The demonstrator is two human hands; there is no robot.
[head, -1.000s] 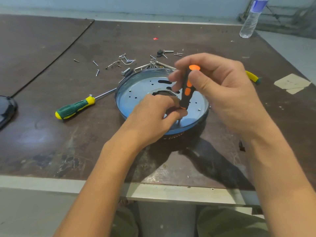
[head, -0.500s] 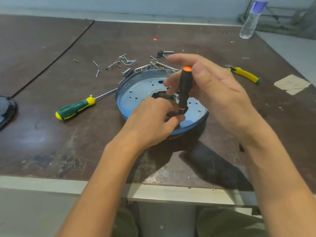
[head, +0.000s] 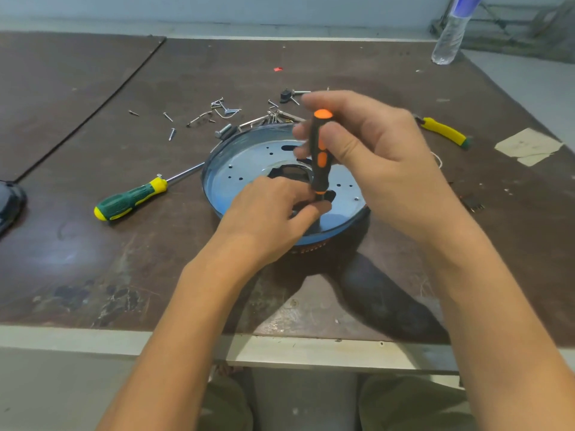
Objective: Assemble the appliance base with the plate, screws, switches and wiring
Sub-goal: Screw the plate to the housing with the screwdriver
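Observation:
A round appliance base [head: 217,181] with a blue rim holds a perforated metal plate [head: 249,163] with a dark centre opening. My right hand [head: 382,160] grips a black-and-orange screwdriver [head: 319,157], held upright with its tip down on the plate's near side. My left hand [head: 270,213] rests on the plate, its thumb and fingers pinching around the screwdriver's shaft at the tip. The tip and any screw under it are hidden by my fingers. Loose screws [head: 217,110] lie on the table just beyond the base.
A green-and-yellow screwdriver [head: 133,197] lies left of the base. A yellow-handled tool [head: 445,132] lies to the right, paper scraps [head: 529,146] further right. A plastic bottle [head: 451,35] stands at the far right. A dark object [head: 9,203] sits at the left edge.
The screwdriver has turned in my right hand, its orange grip patches facing me again; my right fingers have shifted on the handle. My left hand stays at the tip.

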